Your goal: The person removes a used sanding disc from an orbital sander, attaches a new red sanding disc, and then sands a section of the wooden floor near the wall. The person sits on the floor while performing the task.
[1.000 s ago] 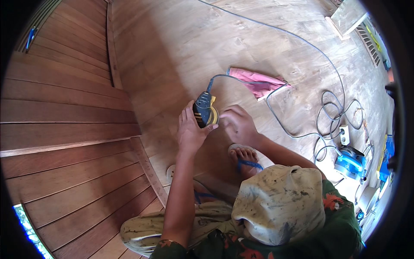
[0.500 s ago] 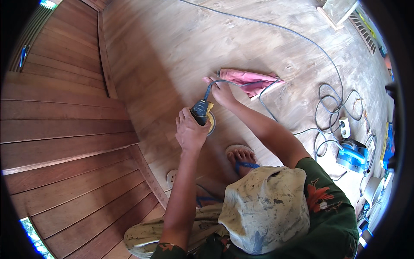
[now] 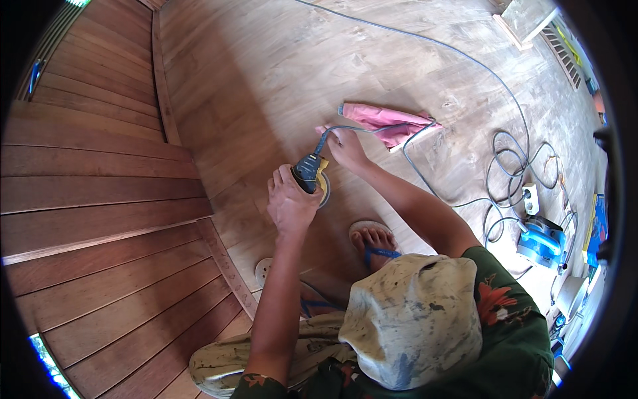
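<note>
My left hand (image 3: pixel 292 199) is closed around the dark body of a small power sander (image 3: pixel 308 171), with a pale round disc edge and a yellow part showing at its side. A dark power cord (image 3: pixel 352 127) leaves the sander's end and runs across my right hand (image 3: pixel 347 147). The right hand's fingers are bent round the cord just beyond the sander; their undersides are hidden. Beside the right hand, a folded pink cloth (image 3: pixel 382 121) lies on the wooden floor (image 3: pixel 266 80), and the cord crosses over it.
A plank wall (image 3: pixel 100 193) stands along the left. At right lie coiled cord (image 3: pixel 508 156), a white power socket block (image 3: pixel 530 199) and a blue power tool (image 3: pixel 541 243). My sandalled foot (image 3: pixel 372 236) is close below the sander. A wooden piece (image 3: pixel 525 23) stands far right.
Both hands and the sander stay almost in place, with only a slight shift. The whole view has moved a little; the cord's loop beside the cloth lies slightly differently.
</note>
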The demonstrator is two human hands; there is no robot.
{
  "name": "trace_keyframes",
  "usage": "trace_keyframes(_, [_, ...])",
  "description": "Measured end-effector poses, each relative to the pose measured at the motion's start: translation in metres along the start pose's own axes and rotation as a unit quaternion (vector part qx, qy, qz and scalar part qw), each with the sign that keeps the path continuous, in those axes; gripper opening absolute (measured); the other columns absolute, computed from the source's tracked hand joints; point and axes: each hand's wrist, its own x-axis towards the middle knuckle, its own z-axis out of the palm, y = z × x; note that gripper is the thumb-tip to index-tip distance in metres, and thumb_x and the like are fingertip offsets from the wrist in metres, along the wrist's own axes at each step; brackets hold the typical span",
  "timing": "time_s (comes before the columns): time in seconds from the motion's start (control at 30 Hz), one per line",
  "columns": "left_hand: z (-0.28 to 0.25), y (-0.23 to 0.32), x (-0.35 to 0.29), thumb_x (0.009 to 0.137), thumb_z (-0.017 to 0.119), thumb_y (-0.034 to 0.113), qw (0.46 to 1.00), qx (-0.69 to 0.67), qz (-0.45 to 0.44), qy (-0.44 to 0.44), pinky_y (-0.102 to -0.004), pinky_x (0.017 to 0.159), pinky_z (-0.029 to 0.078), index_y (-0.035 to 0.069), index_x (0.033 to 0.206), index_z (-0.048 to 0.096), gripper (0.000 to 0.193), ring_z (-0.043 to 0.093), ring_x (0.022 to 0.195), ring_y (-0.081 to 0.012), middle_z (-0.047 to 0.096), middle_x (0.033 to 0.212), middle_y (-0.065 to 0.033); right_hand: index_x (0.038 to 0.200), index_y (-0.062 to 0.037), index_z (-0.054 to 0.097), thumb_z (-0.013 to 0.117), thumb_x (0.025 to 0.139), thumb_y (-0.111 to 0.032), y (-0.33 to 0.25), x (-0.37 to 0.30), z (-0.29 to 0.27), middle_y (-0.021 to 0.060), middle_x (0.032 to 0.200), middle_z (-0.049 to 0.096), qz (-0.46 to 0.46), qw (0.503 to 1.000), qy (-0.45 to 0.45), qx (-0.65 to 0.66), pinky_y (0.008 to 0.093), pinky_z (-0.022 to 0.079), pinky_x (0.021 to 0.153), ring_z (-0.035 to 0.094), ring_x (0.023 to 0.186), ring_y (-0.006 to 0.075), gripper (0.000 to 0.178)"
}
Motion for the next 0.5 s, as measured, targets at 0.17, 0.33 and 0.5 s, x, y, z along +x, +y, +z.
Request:
trace_keyframes(0.17, [0.0,-0.009,-0.003,0.078,0.094,0.034,0.999,0.003,0.022,0.027,-0.0544,0.102,0.06,0.009,0.132,0.062,0.067,0.068,0.123,-0.0401,0.071,0.127,-0.0151,0.124,-0.0007,0.08,0.063,0.115,-0.022,-0.01,-0.023,-0.011,0.0237,0.102,0.079,0.038,0.999,-0.006,0.023,0.0456,0.059,0.08,0.074,0.086,0.0388,0.028])
trace_keyframes(0.33, [-0.003,-0.022,-0.007,0.078,0.092,0.033,1.0,0.013,0.024,0.013,-0.0532,0.104,0.058,0.009,0.129,0.063,0.064,0.069,0.123,-0.0403,0.071,0.127,-0.0163,0.131,-0.0019,0.078,0.064,0.114,-0.018,-0.012,-0.026,-0.015,0.0202,0.108,0.08,0.045,0.998,-0.039,0.003,0.0432,0.059,0.084,0.076,0.093,0.0335,0.027])
trace_keyframes(0.5, [-0.008,-0.038,-0.015,0.076,0.092,0.031,1.0,0.003,0.025,0.008,-0.0524,0.102,0.058,0.008,0.129,0.062,0.065,0.069,0.121,-0.0408,0.071,0.127,-0.0164,0.142,-0.0008,0.073,0.065,0.114,-0.016,-0.009,-0.028,-0.004,0.0191,0.128,0.078,0.036,0.997,-0.052,0.034,0.0421,0.059,0.097,0.076,0.114,0.0331,0.033])
